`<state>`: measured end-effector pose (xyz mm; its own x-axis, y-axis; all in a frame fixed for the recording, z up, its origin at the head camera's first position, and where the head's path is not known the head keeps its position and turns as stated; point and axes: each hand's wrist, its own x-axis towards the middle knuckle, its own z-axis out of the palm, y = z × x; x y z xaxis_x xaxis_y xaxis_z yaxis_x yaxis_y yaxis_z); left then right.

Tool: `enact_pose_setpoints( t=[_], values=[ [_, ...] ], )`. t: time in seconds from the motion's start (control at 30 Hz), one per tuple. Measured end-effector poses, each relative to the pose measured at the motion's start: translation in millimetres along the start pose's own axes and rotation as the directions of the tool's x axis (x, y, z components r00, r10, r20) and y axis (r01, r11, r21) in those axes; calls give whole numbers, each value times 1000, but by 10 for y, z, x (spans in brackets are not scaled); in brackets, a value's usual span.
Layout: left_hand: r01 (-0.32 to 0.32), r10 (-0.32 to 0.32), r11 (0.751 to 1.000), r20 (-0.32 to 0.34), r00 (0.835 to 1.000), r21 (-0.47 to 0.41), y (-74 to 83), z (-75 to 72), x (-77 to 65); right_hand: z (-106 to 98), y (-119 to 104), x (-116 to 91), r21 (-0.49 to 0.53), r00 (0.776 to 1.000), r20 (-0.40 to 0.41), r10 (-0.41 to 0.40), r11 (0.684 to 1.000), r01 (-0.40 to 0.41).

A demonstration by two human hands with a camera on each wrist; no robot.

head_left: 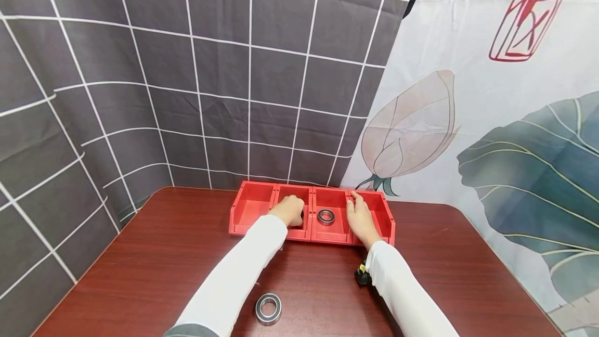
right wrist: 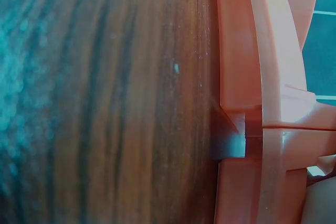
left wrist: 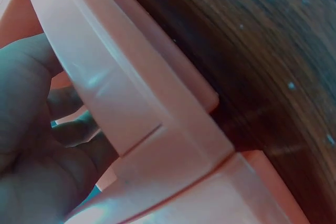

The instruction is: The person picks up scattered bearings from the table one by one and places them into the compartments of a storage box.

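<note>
My left hand (head_left: 291, 210) reaches into the second bin from the left in a row of red plastic bins (head_left: 255, 205). Its fingers look curled, and a sliver of something dark shows beside them. In the left wrist view the fingers (left wrist: 65, 102) bend behind the bin's front wall, which hides whatever is at their tips. My right hand (head_left: 362, 220) rests with fairly straight fingers at the divider between the third and rightmost bins. A ball bearing (head_left: 326, 217) lies flat in the third bin. Only a bit of the right hand shows in the right wrist view.
A larger bearing (head_left: 269, 309) lies on the dark red wooden table (head_left: 154, 269) near its front. By the right sleeve sits a small black and yellow object (head_left: 362, 275), partly covered. A grey gridded cloth (head_left: 210, 66) and a flower-patterned one hang behind the table.
</note>
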<state>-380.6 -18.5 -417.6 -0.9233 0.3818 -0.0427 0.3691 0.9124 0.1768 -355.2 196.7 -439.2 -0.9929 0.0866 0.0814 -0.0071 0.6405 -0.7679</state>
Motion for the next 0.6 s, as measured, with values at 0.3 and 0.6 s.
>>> enact_pose_setpoints(
  t=[0.3, 0.6],
  values=[
    [17, -16, 999, 11, 1000, -27, 0, -26, -8, 1, -2, 6, 3, 1000, 0, -8, 1000, 8],
    [30, -30, 999, 15, 999, -23, 12, -32, -6, -8, 3, 1, 2, 1000, -1, -2, 1000, 2]
  ],
)
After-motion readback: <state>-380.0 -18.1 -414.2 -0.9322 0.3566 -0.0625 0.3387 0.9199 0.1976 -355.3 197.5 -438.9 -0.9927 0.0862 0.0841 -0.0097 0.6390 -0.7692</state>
